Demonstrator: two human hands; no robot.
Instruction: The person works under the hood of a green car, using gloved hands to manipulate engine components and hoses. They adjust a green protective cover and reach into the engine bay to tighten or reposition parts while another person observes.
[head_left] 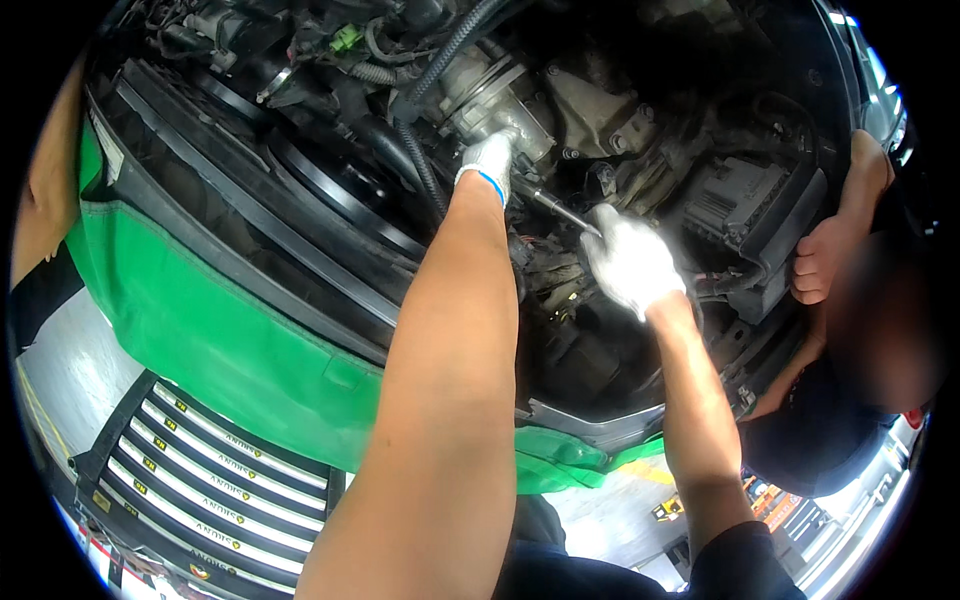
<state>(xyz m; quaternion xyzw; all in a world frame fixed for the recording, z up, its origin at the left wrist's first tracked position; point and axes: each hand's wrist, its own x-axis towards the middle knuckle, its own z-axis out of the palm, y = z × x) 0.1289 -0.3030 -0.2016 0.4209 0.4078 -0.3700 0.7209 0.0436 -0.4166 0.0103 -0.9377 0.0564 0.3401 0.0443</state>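
Observation:
My left hand (488, 163), in a white knit glove with a blue cuff edge, reaches deep into an engine bay. Its fingers are curled against the lower side of a silvery cylindrical metal housing (525, 118); what they close on is hidden. My right hand (632, 262), also gloved in white, is closed around the near end of a socket wrench (565, 211) with a long chrome shaft. The shaft slants up and left, and its far end disappears beside my left hand among dark parts. A metal bracket (603, 122) is bolted to the right of the housing.
Black hoses (425, 165) run left of my left hand. A ribbed control box (735, 195) sits at right. A green fender cover (230, 330) drapes the front edge. Another person's hand (822, 260) rests at the right edge; a tool cabinet (215, 480) stands lower left.

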